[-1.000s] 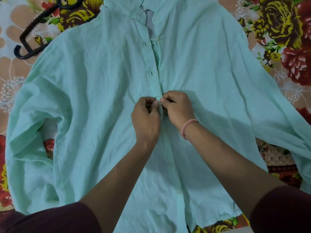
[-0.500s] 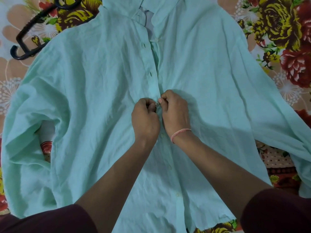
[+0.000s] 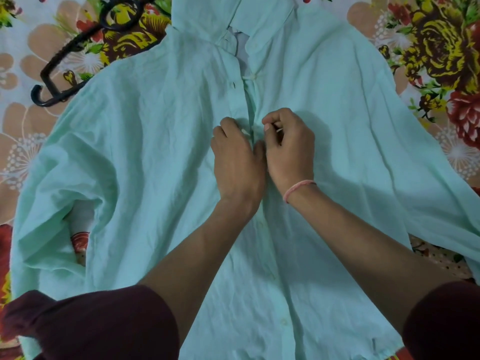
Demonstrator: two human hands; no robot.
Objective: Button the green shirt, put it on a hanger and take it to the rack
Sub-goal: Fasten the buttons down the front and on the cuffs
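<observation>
A pale green shirt (image 3: 145,162) lies spread flat, front up, collar at the top. Its front strip runs down the middle, with the two edges still apart near the collar. My left hand (image 3: 237,162) pinches the left edge of the strip at mid-chest. My right hand (image 3: 288,149), with a pink band on the wrist, pinches the right edge beside it; the two hands touch. The button between the fingers is hidden. A black hanger (image 3: 78,55) lies at the upper left, partly under the shirt's shoulder.
The shirt lies on a flowered bedsheet (image 3: 441,48) that shows at both upper corners and along the left edge. Both sleeves spread out to the sides. My dark maroon sleeves fill the bottom corners.
Both hands have shifted up the front strip toward the collar and now grip a higher spot. The shirt and hanger lie as before.
</observation>
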